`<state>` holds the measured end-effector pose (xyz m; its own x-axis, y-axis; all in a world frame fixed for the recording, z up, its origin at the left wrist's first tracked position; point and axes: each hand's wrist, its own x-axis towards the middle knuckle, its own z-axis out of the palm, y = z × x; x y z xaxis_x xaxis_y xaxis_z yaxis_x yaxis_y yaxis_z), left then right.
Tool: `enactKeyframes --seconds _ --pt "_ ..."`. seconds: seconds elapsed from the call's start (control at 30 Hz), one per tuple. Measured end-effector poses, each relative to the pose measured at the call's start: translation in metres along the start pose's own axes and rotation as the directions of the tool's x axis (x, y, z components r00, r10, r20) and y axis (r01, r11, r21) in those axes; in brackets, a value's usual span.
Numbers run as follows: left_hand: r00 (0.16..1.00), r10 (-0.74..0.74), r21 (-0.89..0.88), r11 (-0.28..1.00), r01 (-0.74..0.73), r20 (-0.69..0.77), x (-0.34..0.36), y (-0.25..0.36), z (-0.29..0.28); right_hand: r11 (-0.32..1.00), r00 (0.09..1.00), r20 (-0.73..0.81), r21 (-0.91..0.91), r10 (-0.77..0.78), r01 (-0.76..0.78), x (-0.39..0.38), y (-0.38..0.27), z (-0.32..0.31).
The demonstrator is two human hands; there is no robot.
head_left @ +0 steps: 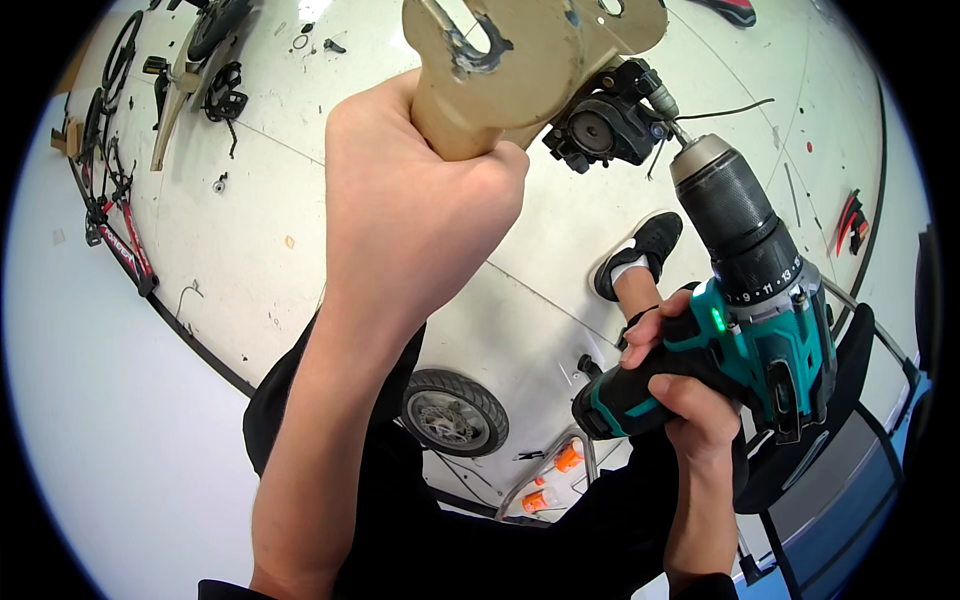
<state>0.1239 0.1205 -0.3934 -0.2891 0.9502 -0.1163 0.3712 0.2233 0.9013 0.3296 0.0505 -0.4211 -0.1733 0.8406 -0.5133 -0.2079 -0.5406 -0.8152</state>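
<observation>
Left grip: my left hand [425, 195] pinches the tan metal part [545, 75] in a full fist, holding it high in view.
Right grip: my right hand [706, 420] is wrapped around the handle of the teal drill [775, 345]; I can't tell whether the trigger is pressed.
Bit contact: the bit [682, 132] meets the fitting on the black caliper [600, 128] at a slant, so I'd worry about it slipping off or chewing the head.
Twist: only the fist seems to steady the part; drill torque could wrench it round.
Cable: the thin black cable [735, 112] sticks out near the chuck [730, 205] and could get wound in.
Left arm: rises from the lower edge, back of the hand toward me.
Right arm: comes up at lower right, drill aimed up-left.
Floor: a small wheel [455, 412] lies below, between the arms.
</observation>
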Motion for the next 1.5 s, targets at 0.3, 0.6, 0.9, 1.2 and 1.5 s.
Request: enactKeyframes --seconds 0.3,0.6,0.9,1.2,1.5 --pt "0.999 -0.032 -0.022 0.999 0.032 0.009 0.002 -0.006 0.002 1.0 1.0 -0.001 0.018 0.008 -0.008 0.001 0.0 0.001" --pt "1.0 0.015 0.016 1.0 -0.015 0.011 0.003 -0.004 -0.002 1.0 1.0 -0.016 0.019 0.017 -0.017 0.002 -0.005 0.004" --pt "1.0 -0.022 -0.042 0.999 0.023 0.019 0.006 0.0 -0.017 1.0 0.999 -0.033 0.006 0.011 -0.01 -0.001 -0.004 0.013" --pt "1.0 0.027 0.01 1.0 -0.027 0.014 0.002 -0.007 -0.027 0.999 0.997 -0.067 0.037 0.03 -0.028 -0.007 0.001 0.029" --pt "0.999 -0.029 -0.032 0.999 0.03 0.039 0.004 -0.012 -0.028 0.997 0.998 -0.039 0.06 0.044 -0.042 -0.002 0.003 0.034"
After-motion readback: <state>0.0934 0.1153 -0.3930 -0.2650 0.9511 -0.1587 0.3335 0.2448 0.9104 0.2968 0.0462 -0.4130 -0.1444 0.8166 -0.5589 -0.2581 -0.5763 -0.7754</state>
